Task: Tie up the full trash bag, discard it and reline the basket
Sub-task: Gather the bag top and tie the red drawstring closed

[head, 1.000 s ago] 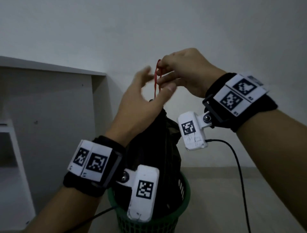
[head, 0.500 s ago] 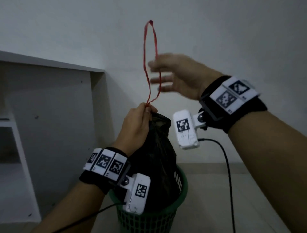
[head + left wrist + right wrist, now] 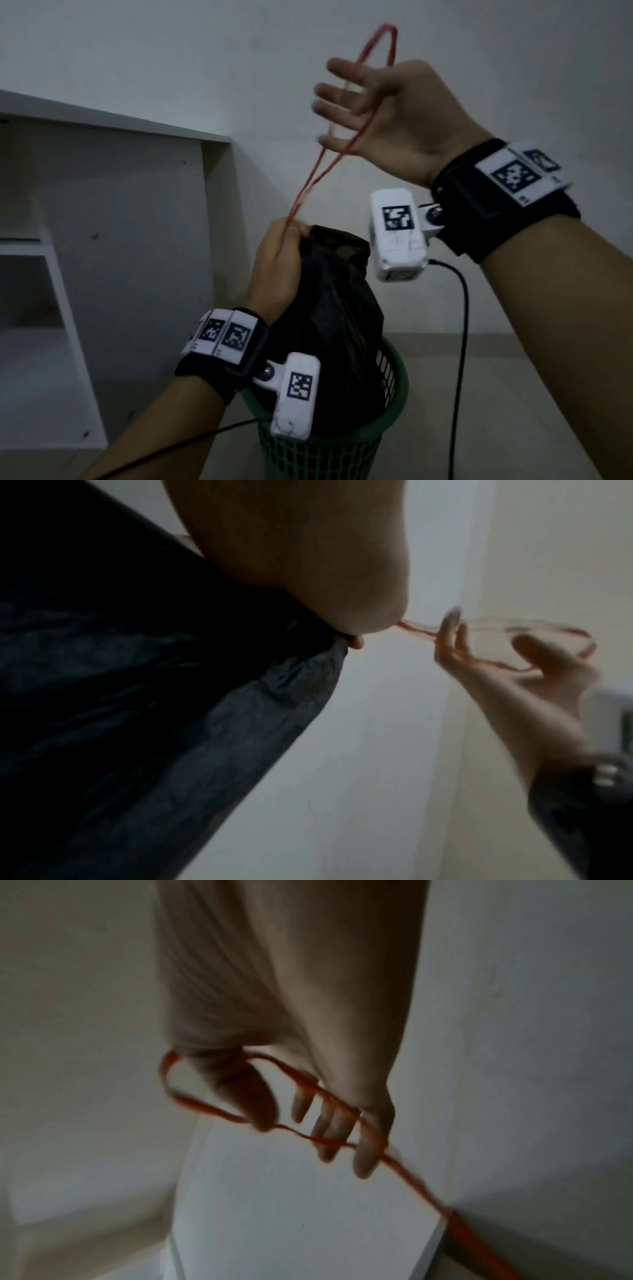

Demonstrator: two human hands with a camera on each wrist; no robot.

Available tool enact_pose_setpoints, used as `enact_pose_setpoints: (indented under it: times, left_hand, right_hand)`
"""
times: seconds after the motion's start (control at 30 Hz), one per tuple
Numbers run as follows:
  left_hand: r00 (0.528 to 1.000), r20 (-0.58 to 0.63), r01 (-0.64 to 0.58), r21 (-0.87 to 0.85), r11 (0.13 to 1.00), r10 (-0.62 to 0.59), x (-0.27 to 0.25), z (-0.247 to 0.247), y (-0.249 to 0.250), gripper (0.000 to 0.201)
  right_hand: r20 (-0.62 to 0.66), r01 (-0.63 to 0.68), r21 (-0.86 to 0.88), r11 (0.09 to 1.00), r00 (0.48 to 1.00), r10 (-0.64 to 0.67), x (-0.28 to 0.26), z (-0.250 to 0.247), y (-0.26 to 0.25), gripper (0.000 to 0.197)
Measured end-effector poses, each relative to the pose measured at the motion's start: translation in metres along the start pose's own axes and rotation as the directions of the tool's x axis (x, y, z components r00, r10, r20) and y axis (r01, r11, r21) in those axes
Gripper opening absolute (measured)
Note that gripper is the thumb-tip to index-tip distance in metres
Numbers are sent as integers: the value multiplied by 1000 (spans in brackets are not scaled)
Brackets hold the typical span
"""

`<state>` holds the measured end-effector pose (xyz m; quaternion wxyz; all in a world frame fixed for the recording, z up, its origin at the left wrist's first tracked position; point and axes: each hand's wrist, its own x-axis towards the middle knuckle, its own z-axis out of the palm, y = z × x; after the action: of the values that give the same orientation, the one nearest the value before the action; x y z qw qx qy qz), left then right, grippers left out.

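A full black trash bag [image 3: 329, 329] stands in the green mesh basket [image 3: 329, 452]. My left hand [image 3: 277, 260] grips the gathered neck of the bag [image 3: 240, 710] and pinches the base of a red drawstring loop [image 3: 318, 171]. My right hand [image 3: 373, 113] is raised above and to the right, fingers spread straight, with the red loop [image 3: 298, 1080] passing over them and stretched taut toward the bag. The loop [image 3: 514, 631] wraps round the right hand's thumb and fingers.
A white shelf unit [image 3: 113, 260] stands against the wall on the left, close to the basket. Black cables [image 3: 459, 359] hang from both wrist cameras. Pale floor [image 3: 513, 394] lies to the right of the basket.
My right hand let go its pinch, opened and slid into the red loop, stretching it up and right. My left hand dropped to grip the bag's neck.
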<state>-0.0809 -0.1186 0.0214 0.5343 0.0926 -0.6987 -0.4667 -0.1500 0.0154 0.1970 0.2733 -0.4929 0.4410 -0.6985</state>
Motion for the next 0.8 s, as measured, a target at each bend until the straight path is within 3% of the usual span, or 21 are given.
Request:
enact_pose_setpoints:
  times: [0.07,0.13,0.17,0.23,0.27,0.3,0.33,0.4,0.47,0.57,0.67,0.73,0.8]
  left_hand:
    - [986,-59,138,-203,969,-153,1,-7,-1,33]
    - [970,-78,196,-303,933,-229,3,-14,-1,34]
    - [962,-71,225,-346,911,-264,5,-16,-3,32]
    - [942,-43,281,-439,853,-333,6,-17,-6,29]
    - [934,-33,298,-475,828,-356,6,-17,-8,28]
    - [928,-24,309,-503,807,-371,6,-17,-8,28]
    - [926,-16,316,-519,794,-378,7,-17,-8,29]
    - [922,-8,326,-527,785,-387,7,-17,-7,35]
    - [919,-29,326,-507,798,-394,7,-19,-5,39]
    - [906,-103,302,-521,798,-410,10,-24,-2,43]
    - [890,-161,262,-584,768,-426,14,-25,-1,35]
    - [875,-160,233,-688,687,-457,17,-24,-1,31]
    - [856,-158,203,-774,600,-493,21,-24,-1,37]
  right_hand:
    - [7,-6,-63,998,1000,7,-7,-31,5,54]
    - [-161,-134,-217,967,982,100,-4,-57,28,57]
    - [-261,-217,-363,906,957,125,-1,-67,46,53]
    - [-357,-383,-666,641,917,178,-1,-81,86,48]
    - [-364,-445,-741,503,896,255,-2,-85,107,53]
    - [-368,-491,-760,427,865,341,-5,-87,126,62]
    - [-381,-530,-740,413,837,392,-7,-89,143,65]
    - [-443,-549,-662,510,836,324,-7,-91,171,41]
    - [-506,-477,-552,684,844,180,-4,-91,178,11]
    - [-524,-311,-372,875,848,79,7,-91,153,16]
    - [-480,-290,-410,865,875,66,12,-99,118,7]
    - [-365,-326,-468,821,918,157,10,-107,103,15]
    - [-308,-369,-497,786,921,238,5,-117,92,18]
